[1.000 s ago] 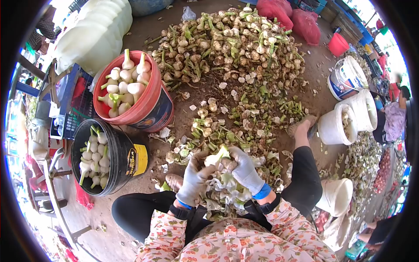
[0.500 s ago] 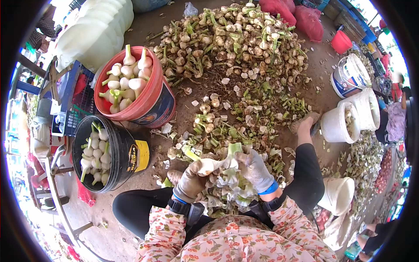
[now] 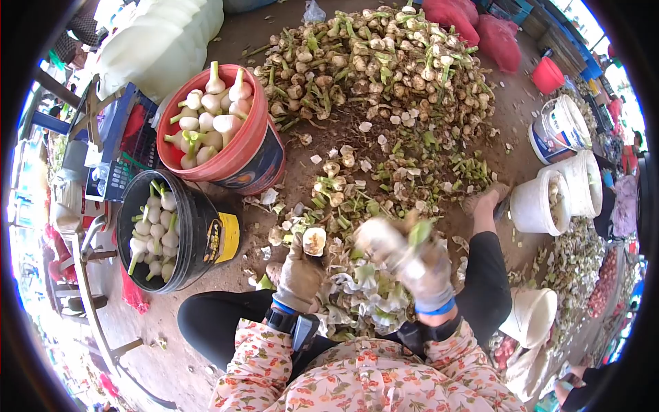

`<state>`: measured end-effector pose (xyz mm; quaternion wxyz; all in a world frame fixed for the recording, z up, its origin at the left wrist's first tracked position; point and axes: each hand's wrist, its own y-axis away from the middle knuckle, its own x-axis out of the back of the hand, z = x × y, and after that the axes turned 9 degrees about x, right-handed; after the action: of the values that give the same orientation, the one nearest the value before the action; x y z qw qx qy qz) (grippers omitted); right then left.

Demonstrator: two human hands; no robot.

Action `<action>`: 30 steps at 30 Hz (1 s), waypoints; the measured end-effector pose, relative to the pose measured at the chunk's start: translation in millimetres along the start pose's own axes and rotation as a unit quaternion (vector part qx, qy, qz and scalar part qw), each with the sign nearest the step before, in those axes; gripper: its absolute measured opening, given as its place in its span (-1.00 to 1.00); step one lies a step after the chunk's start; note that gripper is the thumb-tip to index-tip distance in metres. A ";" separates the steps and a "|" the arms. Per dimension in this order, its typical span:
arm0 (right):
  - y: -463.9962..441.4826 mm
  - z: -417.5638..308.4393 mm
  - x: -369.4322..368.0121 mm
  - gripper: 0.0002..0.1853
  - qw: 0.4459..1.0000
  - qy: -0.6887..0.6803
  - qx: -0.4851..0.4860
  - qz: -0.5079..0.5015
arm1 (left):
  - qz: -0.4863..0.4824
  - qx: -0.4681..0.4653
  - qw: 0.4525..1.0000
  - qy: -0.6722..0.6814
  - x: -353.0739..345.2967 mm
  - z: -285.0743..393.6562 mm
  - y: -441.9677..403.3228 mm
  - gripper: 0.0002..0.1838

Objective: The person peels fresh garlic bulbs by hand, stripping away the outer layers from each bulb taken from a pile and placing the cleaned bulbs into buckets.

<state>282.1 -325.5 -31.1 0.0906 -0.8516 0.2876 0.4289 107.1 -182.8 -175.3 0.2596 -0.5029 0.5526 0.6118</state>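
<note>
My left hand (image 3: 299, 278), in a soiled glove, is closed round a garlic bulb (image 3: 314, 242) whose pale round underside faces up. To its right my gloved right hand (image 3: 424, 269) is smeared by motion; pale and green plant matter blurs at its fingers, and its hold cannot be made out. Peeled leaves and skins (image 3: 367, 299) lie heaped between my legs, below both hands. Ahead is a large pile of untrimmed garlic (image 3: 384, 62). Cleaned bulbs with short stems fill part of a red bucket (image 3: 264, 154) and a black bucket (image 3: 199, 240) on the left.
White buckets (image 3: 539, 206) stand at the right, with another tipped white bucket (image 3: 532, 316) nearer me. A blue crate (image 3: 127, 154) and a metal frame (image 3: 89, 309) are at the left. Red sacks (image 3: 500, 42) lie behind the pile. Part of another person shows at the right edge.
My hands have moved apart. The bulb in my left hand has turned from lying sideways to showing its underside. My right hand has swung right and blurred. The view has shifted slightly.
</note>
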 end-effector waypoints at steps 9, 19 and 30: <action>-20.9 64.0 45.8 -0.51 0.662 0.702 0.191 -0.178 | 0.196 -0.071 0.969 -0.131 -28.5 -4.3 10.0 -0.64; -63.9 64.2 47.9 -0.90 0.938 0.325 0.059 0.109 | 0.221 -0.169 0.920 -0.276 -62.5 -13.2 23.2 -0.69; -78.3 106.6 -10.5 -0.60 0.910 0.386 -0.124 -0.085 | 0.276 -0.343 0.779 -0.447 -75.1 5.5 10.7 -0.88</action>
<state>249.4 -214.4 -95.8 -0.0976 -0.9763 0.1710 0.0899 123.0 -162.5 -103.8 0.1076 -0.0547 0.2435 0.9624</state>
